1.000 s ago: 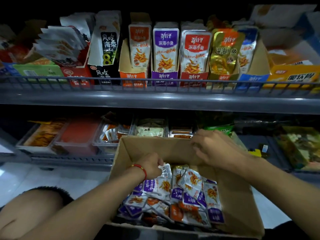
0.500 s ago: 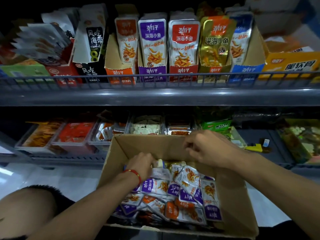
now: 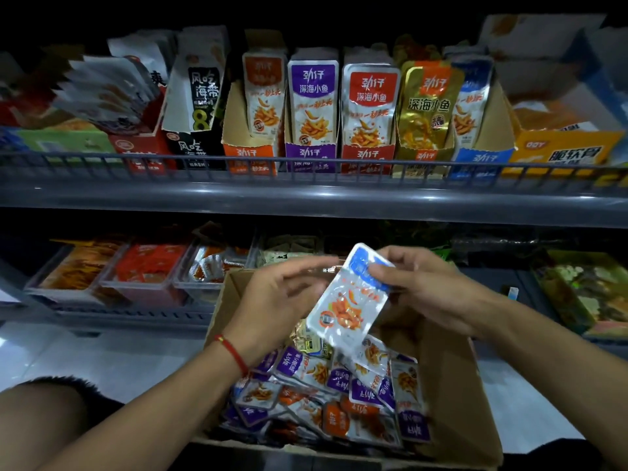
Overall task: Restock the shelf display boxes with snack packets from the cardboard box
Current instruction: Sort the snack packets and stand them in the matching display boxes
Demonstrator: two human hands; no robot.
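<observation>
- Right now a blue-topped snack packet (image 3: 350, 300) is held up above the cardboard box (image 3: 452, 385), tilted, its blue end uppermost.
- Right hand (image 3: 428, 294) is the grip doing the work: its fingertips pinch the packet's blue top edge.
- Left hand (image 3: 282, 300) sits just beside the packet's left edge, fingers loosely spread; blur hides whether they touch it.
- Below, the box holds a loose heap of purple, orange and gold packets.
- Judging by colour, this is the sorting-and-carrying step: one packet picked, not yet shelved.
- Its match looks to be the blue display box (image 3: 482, 158) on the upper shelf (image 3: 306, 195), right of the gold one.
- Next move calls for lifting over the shelf's wire rail and sliding the packet in upright.
</observation>
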